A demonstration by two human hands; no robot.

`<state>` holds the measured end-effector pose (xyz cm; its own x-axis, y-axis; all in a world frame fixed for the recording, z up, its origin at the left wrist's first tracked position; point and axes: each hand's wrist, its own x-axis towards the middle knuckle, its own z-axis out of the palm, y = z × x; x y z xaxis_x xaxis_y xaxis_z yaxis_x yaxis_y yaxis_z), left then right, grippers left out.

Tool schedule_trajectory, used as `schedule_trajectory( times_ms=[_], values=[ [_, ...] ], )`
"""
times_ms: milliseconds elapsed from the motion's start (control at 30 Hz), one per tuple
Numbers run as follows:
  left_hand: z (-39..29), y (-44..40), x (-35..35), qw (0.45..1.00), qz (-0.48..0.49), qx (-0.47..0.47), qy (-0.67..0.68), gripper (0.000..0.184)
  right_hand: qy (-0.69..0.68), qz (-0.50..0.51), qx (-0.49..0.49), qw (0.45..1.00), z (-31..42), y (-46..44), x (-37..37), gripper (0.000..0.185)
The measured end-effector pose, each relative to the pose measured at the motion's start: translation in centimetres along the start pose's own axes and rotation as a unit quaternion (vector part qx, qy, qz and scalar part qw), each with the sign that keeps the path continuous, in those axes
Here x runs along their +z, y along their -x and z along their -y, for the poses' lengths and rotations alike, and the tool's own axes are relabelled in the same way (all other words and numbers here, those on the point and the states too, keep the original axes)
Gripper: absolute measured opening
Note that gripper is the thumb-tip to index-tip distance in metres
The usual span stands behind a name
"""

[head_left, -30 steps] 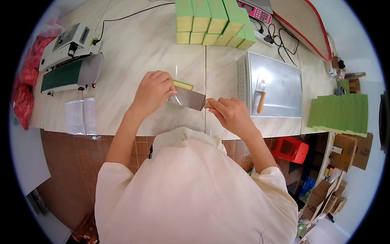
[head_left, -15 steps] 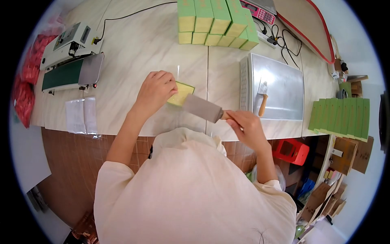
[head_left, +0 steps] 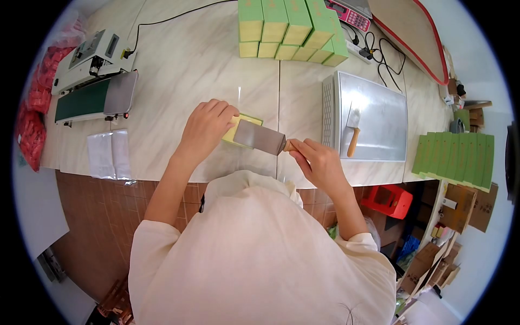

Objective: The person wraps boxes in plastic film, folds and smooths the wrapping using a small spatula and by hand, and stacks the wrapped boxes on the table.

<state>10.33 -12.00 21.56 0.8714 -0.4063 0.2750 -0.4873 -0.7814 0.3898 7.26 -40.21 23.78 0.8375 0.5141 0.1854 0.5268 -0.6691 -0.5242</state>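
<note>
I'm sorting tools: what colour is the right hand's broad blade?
The broad blade is plain grey; the head view, the only one, shows it.

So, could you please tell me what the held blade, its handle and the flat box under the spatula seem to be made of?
Blade: metal, probably steel; grey with a dull sheen.
Handle: likely wood; tan and matt, though the right hand hides most of it.
Flat box: top looks like metal, silvery with bright glare.
</note>
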Motion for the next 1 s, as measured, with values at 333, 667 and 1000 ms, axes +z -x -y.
schedule_trajectory(
  times_ms=[333, 667, 1000],
  values=[
    [-0.7, -2.3, -0.9, 0.999, -0.049, 0.001, 0.001, 0.032, 0.015, -0.007, -0.001, 1.000, -0.3, -2.0, 0.8, 0.012],
    [0.5, -2.3, -0.1, 0.996, 0.044, 0.074, 0.020, 0.011, 0.030, -0.014, 0.008, 0.999, -0.2, -2.4, 1.0, 0.008],
    [0.1, -0.4, 0.7, 0.997, 0.050, 0.065, 0.002, 0.016, 0.015, -0.017, 0.042, 0.999, 0.5, -2.4, 0.7, 0.004]
  ],
)
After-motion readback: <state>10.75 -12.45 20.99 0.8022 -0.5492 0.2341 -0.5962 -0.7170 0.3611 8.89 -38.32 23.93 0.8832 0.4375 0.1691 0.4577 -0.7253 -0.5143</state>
